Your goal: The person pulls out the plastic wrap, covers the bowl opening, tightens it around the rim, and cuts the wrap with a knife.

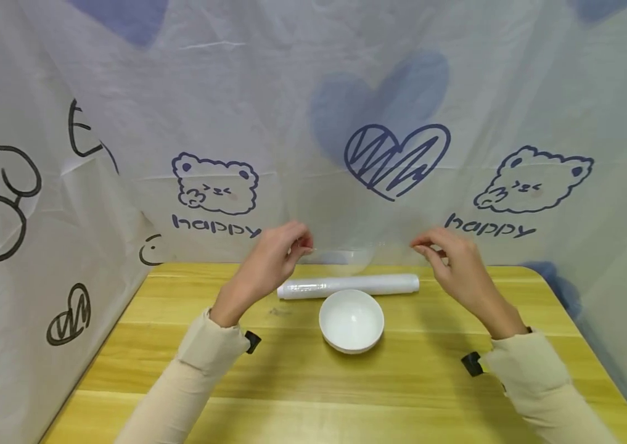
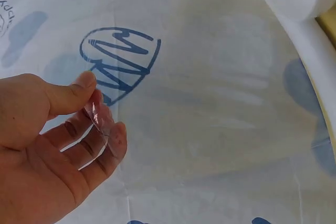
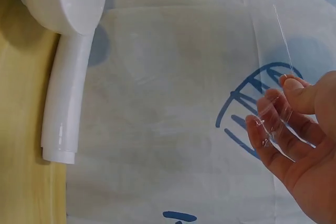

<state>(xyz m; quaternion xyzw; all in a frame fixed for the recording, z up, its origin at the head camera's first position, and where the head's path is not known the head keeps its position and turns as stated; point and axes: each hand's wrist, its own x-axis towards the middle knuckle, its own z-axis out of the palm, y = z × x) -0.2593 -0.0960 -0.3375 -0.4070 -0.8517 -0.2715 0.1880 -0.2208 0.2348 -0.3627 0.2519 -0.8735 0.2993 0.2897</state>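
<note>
A sheet of clear cling film (image 1: 353,254) stretches between my two raised hands, above the far edge of the table. My left hand (image 1: 274,256) pinches one corner between thumb and fingers; crinkled film (image 2: 100,116) lies over its fingertips in the left wrist view. At the other corner my right hand (image 1: 454,262) pinches too, with film (image 3: 273,121) wrapped against its fingers. Below the sheet, a white roll of cling film (image 1: 346,285) lies crosswise on the table. In front of that roll stands a white bowl (image 1: 351,322), upright, its white inside showing.
The wooden table (image 1: 313,394) carries the roll and the bowl. A pale cloth (image 1: 291,123) printed with hearts and bears hangs behind the table and along its sides. Both sleeved forearms reach over the table, one on each side of the bowl.
</note>
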